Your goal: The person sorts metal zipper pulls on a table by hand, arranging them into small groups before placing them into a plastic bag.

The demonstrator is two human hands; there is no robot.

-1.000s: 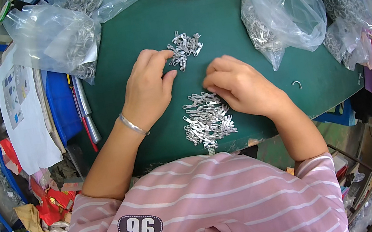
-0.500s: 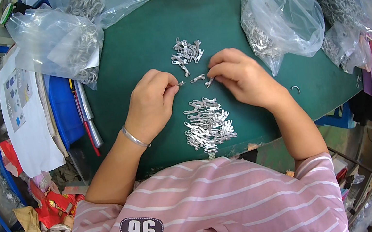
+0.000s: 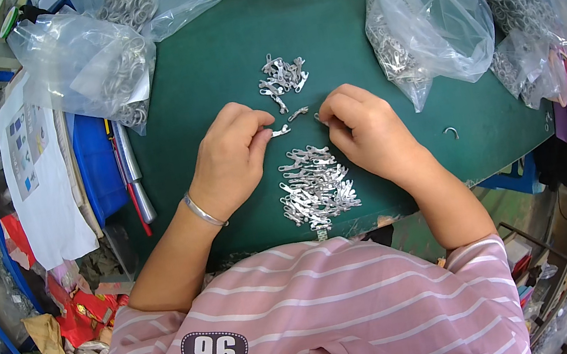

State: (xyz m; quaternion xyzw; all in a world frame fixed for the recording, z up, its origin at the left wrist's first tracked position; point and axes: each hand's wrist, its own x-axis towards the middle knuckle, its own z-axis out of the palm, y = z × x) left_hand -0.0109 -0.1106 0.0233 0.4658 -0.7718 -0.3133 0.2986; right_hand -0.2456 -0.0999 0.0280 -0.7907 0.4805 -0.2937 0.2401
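Note:
My left hand [image 3: 229, 157] pinches a small silver metal fitting [image 3: 281, 131], elongated with a loop at one end, which sticks out from its thumb and fingertips. Facing it, my right hand [image 3: 372, 131] is closed, its fingertips on another silver piece [image 3: 318, 117] that is mostly hidden. A loose fitting [image 3: 297, 113] of the same sort lies on the green mat between the two hands. Farther away is a small heap [image 3: 284, 75] of these fittings. Nearer my body, a larger pile [image 3: 317, 186] has its pieces laid roughly side by side in overlapping rows.
Clear plastic bags of metal rings [image 3: 119, 69] stand at the back left, others of silver parts [image 3: 394, 53] at the right. One silver hook [image 3: 451, 132] lies on the mat [image 3: 219, 60] at right. A blue tray [image 3: 98, 167] and pens [image 3: 125, 173] border the left.
The fitting in my left hand now shows more of its length. The loose piece between my hands has shifted slightly away and turned. My right fingers have curled and hide more of their piece.

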